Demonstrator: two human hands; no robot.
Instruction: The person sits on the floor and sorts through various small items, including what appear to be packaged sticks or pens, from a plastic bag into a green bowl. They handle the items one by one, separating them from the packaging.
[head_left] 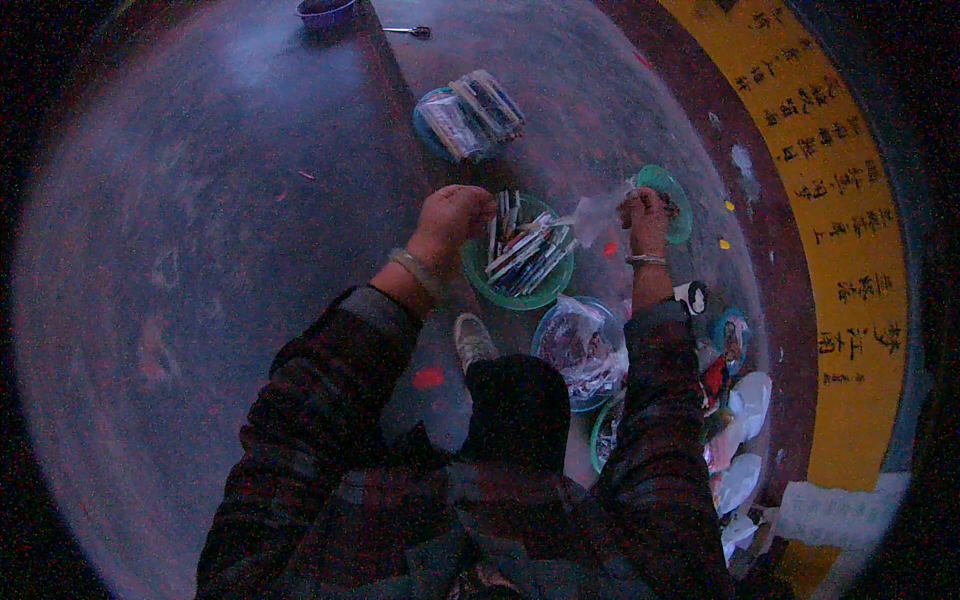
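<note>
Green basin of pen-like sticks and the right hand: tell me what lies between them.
In the head view, translucent plastic and a small red scrap show between that green basin and the right hand.

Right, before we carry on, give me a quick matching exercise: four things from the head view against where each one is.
1. Right hand
2. Pen-like sticks
3. Wrapped packets
4. Purple basin

A. At the top edge of the picture, left of centre
B. Piled loosely in a green basket
C. Gripping clear plastic film
D. Side by side on a teal container, farther out than the hands

Pairs: 1-C, 2-B, 3-D, 4-A
</note>
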